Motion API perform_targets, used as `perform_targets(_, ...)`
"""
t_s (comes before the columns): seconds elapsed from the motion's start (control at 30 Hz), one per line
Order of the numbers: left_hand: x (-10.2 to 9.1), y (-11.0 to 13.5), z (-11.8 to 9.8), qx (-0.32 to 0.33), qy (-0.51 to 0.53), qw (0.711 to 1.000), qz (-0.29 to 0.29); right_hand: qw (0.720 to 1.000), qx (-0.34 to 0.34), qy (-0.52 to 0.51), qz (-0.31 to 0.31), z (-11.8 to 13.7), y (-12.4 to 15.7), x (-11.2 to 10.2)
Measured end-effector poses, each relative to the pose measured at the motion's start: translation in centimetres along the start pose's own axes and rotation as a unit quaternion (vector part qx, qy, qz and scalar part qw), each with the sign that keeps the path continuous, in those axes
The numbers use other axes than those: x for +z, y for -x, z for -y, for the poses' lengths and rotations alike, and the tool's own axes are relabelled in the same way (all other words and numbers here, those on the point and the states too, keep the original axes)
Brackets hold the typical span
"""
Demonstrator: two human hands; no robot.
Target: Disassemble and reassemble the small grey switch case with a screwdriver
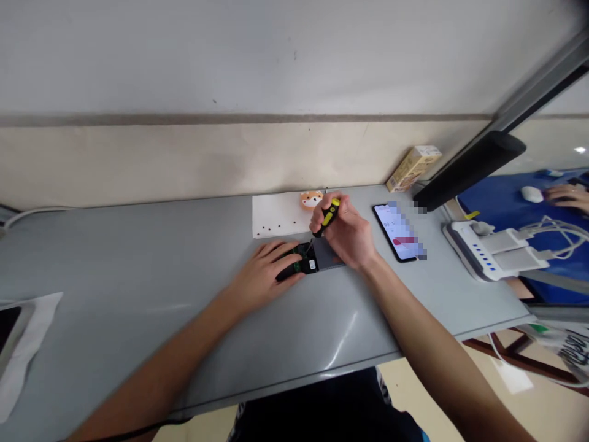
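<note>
My right hand (350,233) is closed around a small screwdriver (327,217) with a black and yellow handle, its tip pointing down into an opened dark device (307,263) on the grey table (138,270). The device shows a green board and a grey panel. My left hand (267,270) lies over the device's left end, fingers pressed on it and holding it down.
A white sheet (276,216) with several tiny dark screws lies behind the device, a small orange animal figure (311,199) beside it. A lit phone (398,233) lies to the right, a yellow box (413,167) by the wall, a white charging hub (483,248) farther right. Another person's hand (568,196) rests far right.
</note>
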State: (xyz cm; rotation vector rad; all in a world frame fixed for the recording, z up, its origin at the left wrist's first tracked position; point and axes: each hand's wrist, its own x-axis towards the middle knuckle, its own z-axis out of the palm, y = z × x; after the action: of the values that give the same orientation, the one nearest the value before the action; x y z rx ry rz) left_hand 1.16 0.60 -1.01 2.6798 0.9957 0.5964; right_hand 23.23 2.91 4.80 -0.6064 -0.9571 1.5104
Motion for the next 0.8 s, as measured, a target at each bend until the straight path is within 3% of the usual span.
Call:
perform_targets(0.47, -0.19, -0.25, -0.09, -0.001, -0.002, 1.000, 0.008, 0.999, -0.026, -0.012, -0.015, -0.28, 0.06, -0.26)
perform_targets(0.6, -0.24, -0.35, -0.14, -0.004, 0.006, 1.000, 0.006, 1.000, -0.001, -0.009, 0.002, 0.09, -0.17, -0.16)
perform_targets(0.8, -0.37, -0.42, -0.27, -0.018, 0.011, 1.000, 0.008, 0.999, -0.005, -0.029, -0.027, -0.08, 0.24, 0.31)
